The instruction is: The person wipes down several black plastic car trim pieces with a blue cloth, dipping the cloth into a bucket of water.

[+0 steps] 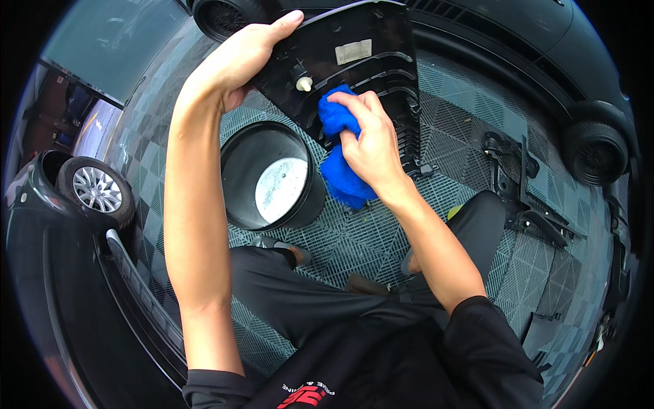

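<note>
Left hand [235,61] has its grip closed round the top-left edge of the black panel [354,61], holding it up over the bucket [272,177]. Right hand [371,146] is bunched tight around a blue cloth [340,163], pressed onto the panel's lower middle, just right of the bucket. Tiled floor [354,238] underneath.

We raise both bare arms forward; our left hand [235,58] grips with curled fingers, our right hand [371,140] is closed.
</note>
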`<state>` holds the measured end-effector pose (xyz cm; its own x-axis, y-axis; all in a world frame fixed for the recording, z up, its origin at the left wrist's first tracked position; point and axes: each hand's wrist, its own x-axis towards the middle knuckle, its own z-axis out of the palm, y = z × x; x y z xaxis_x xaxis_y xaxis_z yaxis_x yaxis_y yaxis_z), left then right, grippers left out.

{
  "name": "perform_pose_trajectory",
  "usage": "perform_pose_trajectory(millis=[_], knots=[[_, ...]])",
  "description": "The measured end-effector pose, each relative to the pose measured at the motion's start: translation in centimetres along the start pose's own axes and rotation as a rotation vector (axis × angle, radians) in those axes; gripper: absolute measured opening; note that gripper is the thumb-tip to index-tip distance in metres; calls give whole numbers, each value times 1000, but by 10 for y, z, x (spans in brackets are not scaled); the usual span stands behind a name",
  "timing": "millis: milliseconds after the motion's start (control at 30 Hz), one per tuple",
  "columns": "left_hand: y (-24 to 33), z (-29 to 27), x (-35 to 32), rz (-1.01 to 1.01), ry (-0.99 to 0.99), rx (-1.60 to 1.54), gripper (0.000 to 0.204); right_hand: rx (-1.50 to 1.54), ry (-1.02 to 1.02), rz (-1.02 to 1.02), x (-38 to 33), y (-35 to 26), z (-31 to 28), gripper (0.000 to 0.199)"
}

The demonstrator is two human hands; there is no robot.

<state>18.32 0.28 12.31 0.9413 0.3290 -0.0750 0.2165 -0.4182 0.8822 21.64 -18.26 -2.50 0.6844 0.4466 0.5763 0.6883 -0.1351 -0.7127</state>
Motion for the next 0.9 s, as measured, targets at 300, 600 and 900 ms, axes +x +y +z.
perform_pose_trajectory(millis=[300, 600, 900], knots=[[17, 4, -9, 23, -6, 12, 51, -71, 502, -59, 24, 13, -38, 48], [12, 8, -8, 190, 28, 183, 53, -87, 320, -144, 29, -22, 16, 61], [1, 5, 0, 241, -57, 108, 46, -108, 505, -242, 49, -22, 3, 61]])
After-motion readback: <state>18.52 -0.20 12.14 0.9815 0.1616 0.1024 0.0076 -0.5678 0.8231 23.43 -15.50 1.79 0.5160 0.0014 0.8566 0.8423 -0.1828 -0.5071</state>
